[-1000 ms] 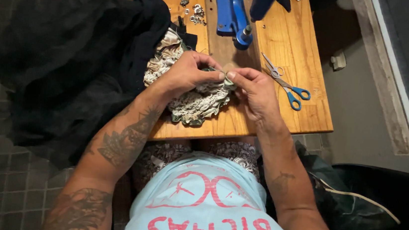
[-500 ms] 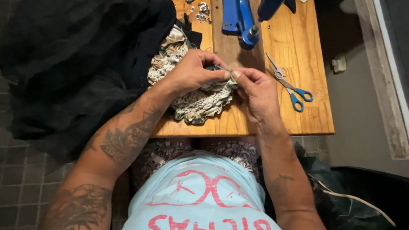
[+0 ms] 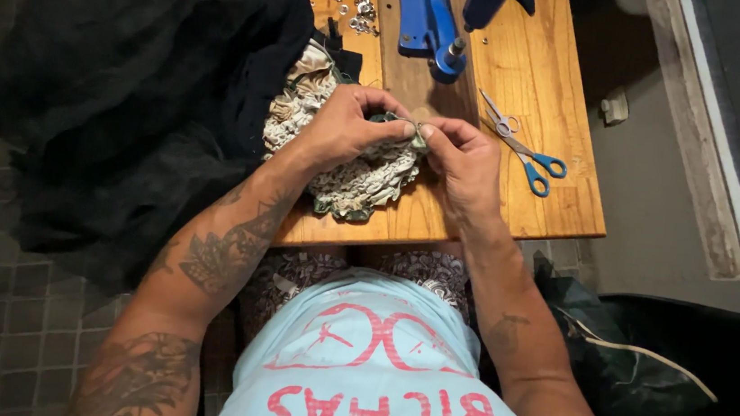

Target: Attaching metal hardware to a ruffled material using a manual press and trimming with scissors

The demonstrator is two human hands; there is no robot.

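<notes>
My left hand [image 3: 351, 125] and my right hand [image 3: 461, 158] meet over a bundle of ruffled, cream-and-green patterned fabric [image 3: 364, 180] on a wooden table [image 3: 550, 216]. Both hands pinch the fabric's upper edge between thumb and fingertips, close together, at about the table's middle. More of the same patterned fabric [image 3: 300, 93] runs up to the left under a large heap of black cloth [image 3: 128, 94]. What sits between my fingertips is too small to make out.
Blue-handled scissors [image 3: 525, 151] lie on the table right of my hands. A blue metal press tool [image 3: 433, 20] stands at the far edge, with small silver metal pieces [image 3: 362, 13] beside it. The black cloth hangs off the table's left side over a tiled floor. A dark bag [image 3: 628, 350] sits at lower right.
The hands stay pinched together on the fabric edge. The view has shifted slightly; nothing was picked up or let go.
</notes>
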